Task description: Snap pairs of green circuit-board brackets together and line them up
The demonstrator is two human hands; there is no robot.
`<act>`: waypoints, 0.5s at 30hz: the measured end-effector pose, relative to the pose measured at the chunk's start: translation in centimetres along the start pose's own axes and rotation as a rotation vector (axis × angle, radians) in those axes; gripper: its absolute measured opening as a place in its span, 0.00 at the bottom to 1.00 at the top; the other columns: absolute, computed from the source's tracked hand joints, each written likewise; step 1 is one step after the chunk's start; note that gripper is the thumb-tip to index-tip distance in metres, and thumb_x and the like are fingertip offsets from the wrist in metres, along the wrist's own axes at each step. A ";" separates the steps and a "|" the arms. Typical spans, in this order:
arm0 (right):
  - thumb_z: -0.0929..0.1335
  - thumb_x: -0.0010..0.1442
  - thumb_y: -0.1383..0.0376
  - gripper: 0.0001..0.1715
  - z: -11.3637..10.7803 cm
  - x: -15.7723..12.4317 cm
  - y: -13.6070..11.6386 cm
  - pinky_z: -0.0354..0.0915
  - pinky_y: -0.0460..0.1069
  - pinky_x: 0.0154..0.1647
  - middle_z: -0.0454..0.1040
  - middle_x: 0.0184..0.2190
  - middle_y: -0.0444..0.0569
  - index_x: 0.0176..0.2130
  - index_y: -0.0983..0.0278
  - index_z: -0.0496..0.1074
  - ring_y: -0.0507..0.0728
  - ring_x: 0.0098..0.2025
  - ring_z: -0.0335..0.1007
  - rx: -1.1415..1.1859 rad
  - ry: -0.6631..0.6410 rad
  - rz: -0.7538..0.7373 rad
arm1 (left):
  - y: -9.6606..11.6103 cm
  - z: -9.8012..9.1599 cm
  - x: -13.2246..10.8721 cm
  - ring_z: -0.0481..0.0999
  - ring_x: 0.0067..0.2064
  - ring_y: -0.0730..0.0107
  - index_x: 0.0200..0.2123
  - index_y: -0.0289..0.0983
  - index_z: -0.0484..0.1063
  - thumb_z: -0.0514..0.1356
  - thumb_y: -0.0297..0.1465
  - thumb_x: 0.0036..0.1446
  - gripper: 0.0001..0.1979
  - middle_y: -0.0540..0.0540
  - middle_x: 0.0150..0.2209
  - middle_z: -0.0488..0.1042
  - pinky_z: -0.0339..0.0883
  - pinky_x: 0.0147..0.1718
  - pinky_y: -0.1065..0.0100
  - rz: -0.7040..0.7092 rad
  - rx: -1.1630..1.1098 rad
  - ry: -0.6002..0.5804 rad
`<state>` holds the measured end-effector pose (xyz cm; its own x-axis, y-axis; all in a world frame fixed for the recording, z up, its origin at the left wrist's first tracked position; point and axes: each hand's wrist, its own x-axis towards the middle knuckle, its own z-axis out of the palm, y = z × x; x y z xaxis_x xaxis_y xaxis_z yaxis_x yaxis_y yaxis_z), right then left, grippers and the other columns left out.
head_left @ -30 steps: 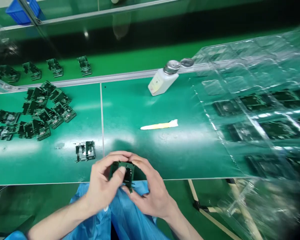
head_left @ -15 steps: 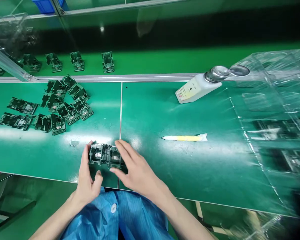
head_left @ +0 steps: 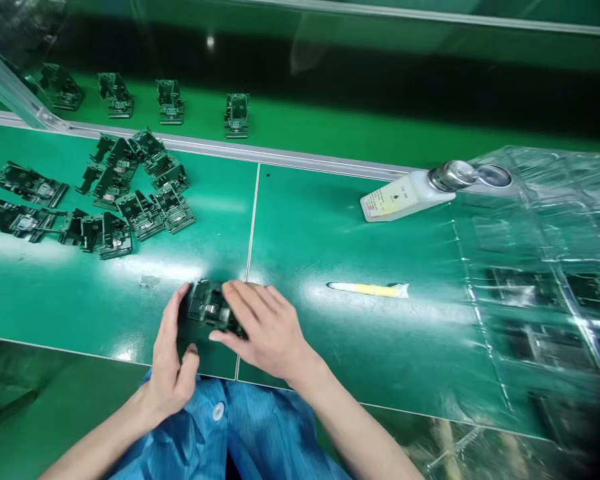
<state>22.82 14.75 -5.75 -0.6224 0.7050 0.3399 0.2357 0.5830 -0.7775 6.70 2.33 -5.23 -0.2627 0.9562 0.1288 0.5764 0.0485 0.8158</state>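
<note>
while right hand point(head_left: 263, 330) covers one board point(head_left: 209, 307), left hand point(head_left: 169, 363) flanks it

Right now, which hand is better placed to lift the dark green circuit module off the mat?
Probably the right hand: its fingers lie over the top of the circuit module. The left hand stands beside the module's edge, with less of it within its grasp.

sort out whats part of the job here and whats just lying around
Part of the job:
- green circuit board assembly, held by the right hand
- left hand, open beside it
- pile of similar boards on the green bench mat

Lying around:
- white dispenser bottle
- white and yellow strip
- clear plastic tray sheet
- row of boards behind the rail
</note>
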 end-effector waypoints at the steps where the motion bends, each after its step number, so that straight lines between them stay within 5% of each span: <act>1: 0.70 0.62 0.47 0.32 -0.5 -0.4 0.2 0.69 0.58 0.47 0.77 0.50 0.59 0.56 0.65 0.73 0.65 0.49 0.73 0.212 0.108 0.145 | 0.0 -0.3 -0.1 0.54 0.72 0.57 0.71 0.41 0.45 0.51 0.23 0.63 0.35 0.41 0.71 0.54 0.51 0.70 0.54 -0.015 -0.059 0.024; 4: 0.70 0.60 0.45 0.27 -2.0 -1.8 0.6 0.71 0.55 0.41 0.78 0.46 0.52 0.50 0.58 0.76 0.61 0.43 0.74 1.052 0.418 0.657 | 0.0 -0.9 -0.3 0.59 0.70 0.61 0.70 0.44 0.52 0.53 0.22 0.62 0.34 0.45 0.69 0.60 0.52 0.70 0.60 -0.060 -0.161 0.084; 7: 0.71 0.56 0.45 0.23 -3.0 -3.3 0.5 0.67 0.47 0.29 0.78 0.40 0.46 0.44 0.56 0.78 0.53 0.32 0.70 1.550 0.548 0.858 | -0.1 -0.9 -0.3 0.62 0.69 0.62 0.68 0.46 0.56 0.56 0.21 0.61 0.34 0.47 0.66 0.64 0.54 0.69 0.60 -0.079 -0.218 0.095; 15: 0.66 0.58 0.41 0.28 -2.9 -6.3 0.2 0.64 0.46 0.28 0.76 0.43 0.48 0.46 0.56 0.76 0.52 0.33 0.67 1.599 0.642 0.814 | 0.9 0.6 -0.7 0.66 0.66 0.55 0.66 0.46 0.60 0.59 0.27 0.61 0.30 0.45 0.64 0.68 0.53 0.69 0.49 -0.176 -0.240 -0.008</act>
<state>28.90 11.58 -6.49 -0.3120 0.8180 -0.4833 -0.7584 -0.5208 -0.3919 7.90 1.88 -4.88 -0.3359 0.9414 -0.0297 0.3224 0.1446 0.9355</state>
